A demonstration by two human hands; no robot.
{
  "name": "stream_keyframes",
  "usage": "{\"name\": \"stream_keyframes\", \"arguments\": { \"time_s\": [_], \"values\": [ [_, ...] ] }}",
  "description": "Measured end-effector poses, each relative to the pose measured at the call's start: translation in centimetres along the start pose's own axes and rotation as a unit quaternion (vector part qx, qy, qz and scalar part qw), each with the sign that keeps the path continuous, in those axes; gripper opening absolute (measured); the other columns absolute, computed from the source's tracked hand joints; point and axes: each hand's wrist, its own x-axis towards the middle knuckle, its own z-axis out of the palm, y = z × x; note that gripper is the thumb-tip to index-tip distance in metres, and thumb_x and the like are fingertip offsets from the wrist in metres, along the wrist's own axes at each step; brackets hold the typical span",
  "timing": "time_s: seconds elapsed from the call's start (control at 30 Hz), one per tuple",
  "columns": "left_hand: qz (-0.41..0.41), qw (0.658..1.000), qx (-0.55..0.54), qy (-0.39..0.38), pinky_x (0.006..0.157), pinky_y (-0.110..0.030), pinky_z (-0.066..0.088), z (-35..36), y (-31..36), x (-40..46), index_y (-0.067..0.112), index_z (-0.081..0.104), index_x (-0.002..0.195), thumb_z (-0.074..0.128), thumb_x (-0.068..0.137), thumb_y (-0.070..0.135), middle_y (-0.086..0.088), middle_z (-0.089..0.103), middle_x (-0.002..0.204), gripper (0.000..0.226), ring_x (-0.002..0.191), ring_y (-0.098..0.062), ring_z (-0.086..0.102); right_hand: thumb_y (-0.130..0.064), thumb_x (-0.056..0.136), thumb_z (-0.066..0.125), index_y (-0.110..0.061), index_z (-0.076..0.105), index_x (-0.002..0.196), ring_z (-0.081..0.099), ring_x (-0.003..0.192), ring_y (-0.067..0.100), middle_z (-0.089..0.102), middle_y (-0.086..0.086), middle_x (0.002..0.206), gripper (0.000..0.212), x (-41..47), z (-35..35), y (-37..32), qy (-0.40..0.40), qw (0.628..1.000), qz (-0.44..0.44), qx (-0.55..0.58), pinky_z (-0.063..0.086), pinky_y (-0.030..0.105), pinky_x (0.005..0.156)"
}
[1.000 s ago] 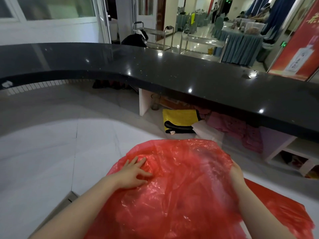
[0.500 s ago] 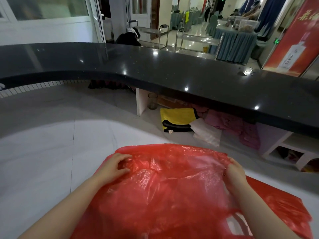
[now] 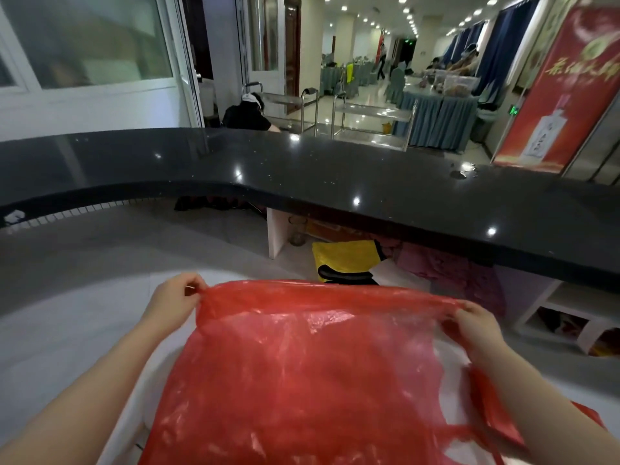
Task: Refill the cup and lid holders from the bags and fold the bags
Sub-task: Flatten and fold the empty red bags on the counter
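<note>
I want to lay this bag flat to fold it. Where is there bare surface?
Bare white counter lies left of the left hand, up to the black countertop, itself mostly bare. Right of the right hand, the red bag trails.

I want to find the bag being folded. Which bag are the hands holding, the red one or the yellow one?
The red bag. The left hand and right hand pinch its top corners. The yellow bag lies untouched under the black counter.
</note>
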Motion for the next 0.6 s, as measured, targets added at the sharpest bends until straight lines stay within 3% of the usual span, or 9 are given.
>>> {"name": "stream_keyframes", "arguments": {
  "time_s": [0.13,0.23,0.33,0.43,0.53,0.6],
  "values": [
    [-0.044,0.998,-0.018,0.048,0.067,-0.033,0.047,-3.3,-1.0,2.9,0.014,0.059,0.07,0.067,0.077,-0.011,-0.005,0.066,0.073,0.027,0.074,-0.028,0.064,0.005,0.083,0.061,-0.003,0.071,0.086,0.051,0.055,0.019,0.063,0.008,0.06,0.013,0.8,-0.7,-2.7,-0.019,0.988,-0.08,-0.133,0.043,0.029,0.055],
    [-0.087,0.984,-0.14,0.067,0.059,-0.025,0.052,-4.7,-0.8,4.1,0.009,0.058,0.087,0.064,0.081,-0.012,-0.011,0.065,0.084,0.023,0.073,-0.023,0.063,-0.001,0.082,0.066,-0.013,0.07,0.078,0.052,0.053,0.017,0.063,0.002,0.059,0.013,1.0,-0.8,-3.8,-0.019,0.972,-0.125,-0.199,0.042,0.029,0.054],
    [-0.13,0.945,-0.295,0.049,0.055,-0.018,0.055,-5.5,0.1,4.8,0.005,0.058,0.104,0.059,0.087,-0.009,-0.014,0.063,0.09,0.022,0.075,-0.022,0.063,0.0,0.083,0.065,-0.011,0.07,0.082,0.055,0.054,0.016,0.065,0.002,0.062,0.012,1.0,-0.5,-4.1,0.01,0.977,-0.132,-0.166,0.045,0.029,0.055],
    [-0.154,0.923,-0.35,0.041,0.064,-0.025,0.055,-6.0,1.6,5.1,0.006,0.06,0.104,0.054,0.093,-0.002,-0.011,0.065,0.086,0.015,0.075,-0.02,0.063,-0.005,0.091,0.058,-0.009,0.068,0.09,0.062,0.063,0.022,0.069,0.01,0.073,0.011,0.8,-0.1,-4.5,0.019,0.993,-0.101,-0.064,0.048,0.028,0.055],
    [-0.133,0.933,-0.334,0.03,0.073,-0.032,0.051,-6.6,2.8,5.4,0.015,0.065,0.104,0.055,0.096,0.012,-0.009,0.069,0.089,0.013,0.08,-0.022,0.065,-0.017,0.097,0.051,-0.013,0.067,0.086,0.067,0.06,0.022,0.072,0.007,0.071,0.02,0.5,0.4,-5.0,0.029,0.996,-0.086,-0.023,0.048,0.024,0.048],
    [-0.082,0.953,-0.291,-0.002,0.071,-0.028,0.051,-7.1,3.5,5.3,0.023,0.066,0.105,0.061,0.093,0.02,-0.003,0.07,0.091,0.013,0.081,-0.018,0.068,-0.018,0.098,0.046,-0.012,0.066,0.083,0.064,0.053,0.019,0.07,0.003,0.061,0.025,0.3,0.7,-5.6,0.038,0.996,-0.078,-0.014,0.046,0.024,0.044]
  ]
}}
